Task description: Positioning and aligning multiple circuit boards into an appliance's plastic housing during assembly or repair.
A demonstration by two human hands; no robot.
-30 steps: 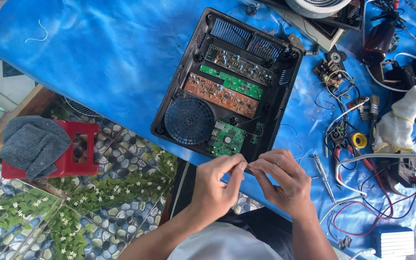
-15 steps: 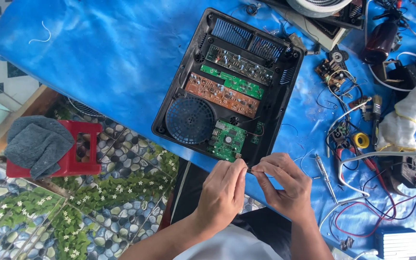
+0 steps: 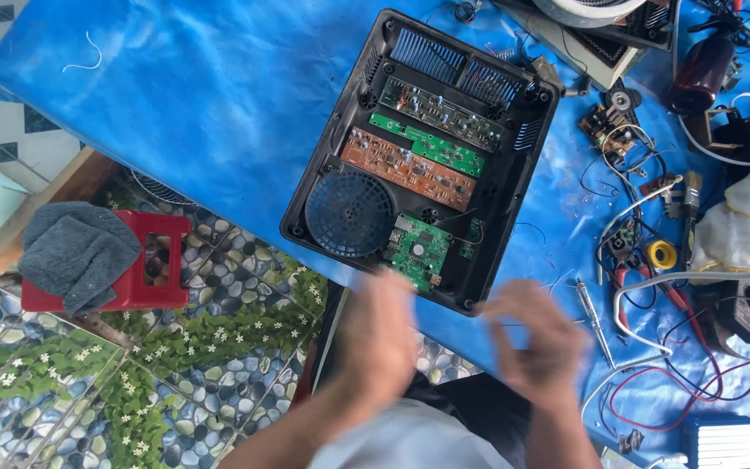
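Both hands are blurred: left hand [image 3: 381, 334] and right hand [image 3: 538, 343] hang apart, fingers half-curled, and I cannot tell whether either holds anything. Just beyond the fingertips lies the opened black casing [image 3: 423, 156], circuit boards exposed, seemingly mid-repair.

One open black plastic appliance casing [image 3: 514, 217] lies far centre, holding three green circuit boards [image 3: 417, 249], one brown circuit board [image 3: 405, 169] and one round black fan grille [image 3: 350, 213]. One red plastic stool [image 3: 154, 269] stands left. Two blurred hands [image 3: 378, 343] hover near.
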